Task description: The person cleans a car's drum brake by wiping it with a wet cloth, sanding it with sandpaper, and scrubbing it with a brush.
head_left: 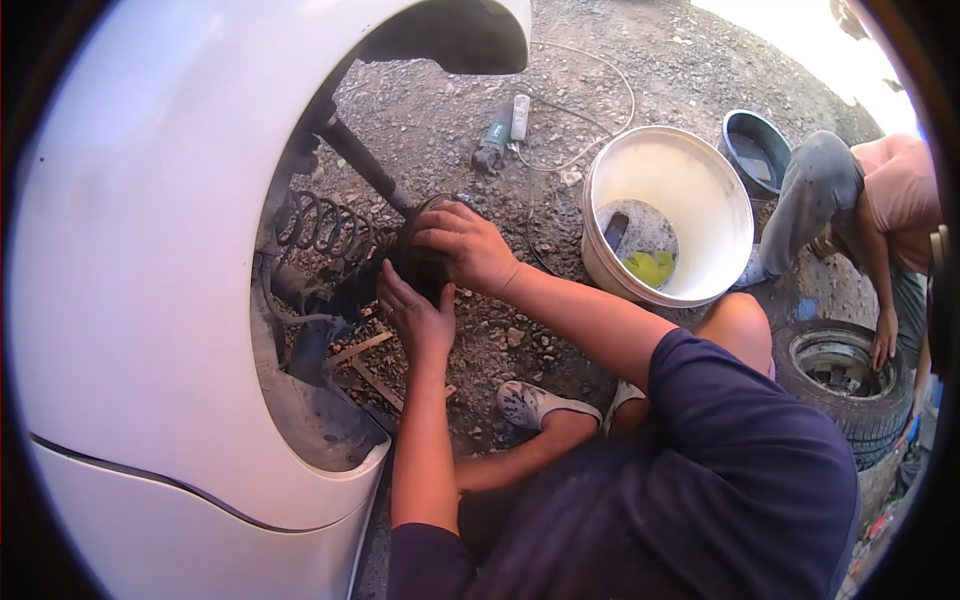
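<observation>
Half-hiding a dark, rounded part (428, 272) beside the coil spring (325, 222), left hand (418, 312) and right hand (468, 243) touch it, clamping unclear.

I'm at an outdoor car-repair spot: gravel grnd (680, 80), white car (150, 250) w/ wheel off & coil spring (325, 225) bare, corded pwr tool (492, 140), bucket (710, 190), loose tyre (850, 415) nearby.

Beside a white bucket (700, 195) stands a dark tub (752, 130), contents unclear.

The hub part (425, 271) is dark, the car body (160, 250) white, shirt (690, 480) navy, clogs (528, 405) mottled white
</observation>
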`<state>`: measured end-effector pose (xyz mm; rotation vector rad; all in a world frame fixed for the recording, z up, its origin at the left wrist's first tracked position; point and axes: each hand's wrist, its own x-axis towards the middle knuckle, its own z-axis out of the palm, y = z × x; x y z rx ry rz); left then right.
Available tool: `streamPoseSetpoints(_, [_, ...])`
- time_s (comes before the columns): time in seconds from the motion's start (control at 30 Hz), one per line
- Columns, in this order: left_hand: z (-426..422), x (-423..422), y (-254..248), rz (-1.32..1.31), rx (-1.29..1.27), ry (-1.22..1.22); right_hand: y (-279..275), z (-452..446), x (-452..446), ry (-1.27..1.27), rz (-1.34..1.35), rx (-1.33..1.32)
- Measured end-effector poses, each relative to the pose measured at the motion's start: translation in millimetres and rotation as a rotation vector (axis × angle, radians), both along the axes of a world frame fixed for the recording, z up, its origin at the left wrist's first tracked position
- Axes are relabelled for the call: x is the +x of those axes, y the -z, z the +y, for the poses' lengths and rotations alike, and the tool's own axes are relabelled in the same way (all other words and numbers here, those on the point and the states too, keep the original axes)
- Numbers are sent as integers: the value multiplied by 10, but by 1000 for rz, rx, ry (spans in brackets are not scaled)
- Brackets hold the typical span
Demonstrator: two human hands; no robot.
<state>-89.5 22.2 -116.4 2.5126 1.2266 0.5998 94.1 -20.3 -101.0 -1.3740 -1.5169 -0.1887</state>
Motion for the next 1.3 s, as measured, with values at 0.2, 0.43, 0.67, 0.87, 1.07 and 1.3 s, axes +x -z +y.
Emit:
streamPoseSetpoints(0.2, [108,8,147,56,73,-12,-50,-46,-82,27,25,-24])
streamPoseSetpoints(0.43, [1,-2,27,17,2,-24,180,150,188,197,244,-61])
streamPoseSetpoints(0.67, [52,40,20,15,69,28,46,-8,64,-71,-140,91])
streamPoseSetpoints(0.87, [7,71,51,-21,30,-21,31,35,-10,48,9,10])
streamPoseSetpoints(1.07, [15,57,39,36,56,-20,146,144,306,265,410,-161])
streamPoseSetpoints(1.3, [57,74,-18,42,46,2,96,69,210,34,151,13])
